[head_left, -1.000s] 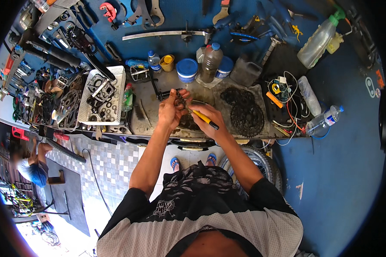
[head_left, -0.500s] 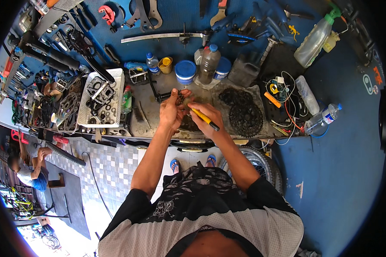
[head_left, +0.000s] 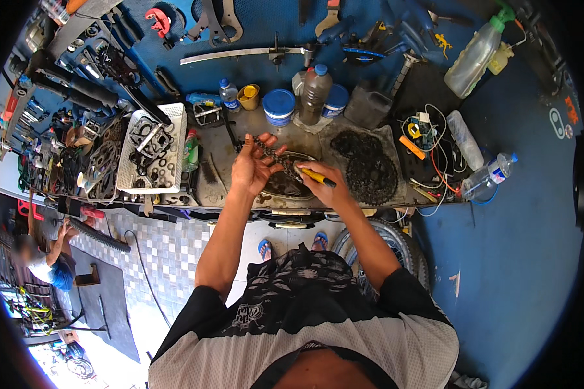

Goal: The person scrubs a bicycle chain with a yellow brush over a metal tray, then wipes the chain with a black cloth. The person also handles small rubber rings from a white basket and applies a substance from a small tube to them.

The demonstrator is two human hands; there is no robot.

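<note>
Holding a dark bicycle chain [head_left: 269,153] up in curled fingers, the left hand [head_left: 252,170] hovers above the tabletop [head_left: 217,172], over a shallow dark pan [head_left: 285,185]. The right hand [head_left: 318,178] is clenched round a yellow-handled tool [head_left: 318,176] whose tip meets the chain. Near the front edge little bare surface remains: a white basket [head_left: 150,162] of parts crowds the left, a heap of sprockets [head_left: 370,170] the right. Behind stand a blue-lidded tub [head_left: 279,107], a brown bottle [head_left: 315,94] with a blue cap, and a yellow cup [head_left: 248,97]. At far right lies a clear bottle [head_left: 488,175].
</note>
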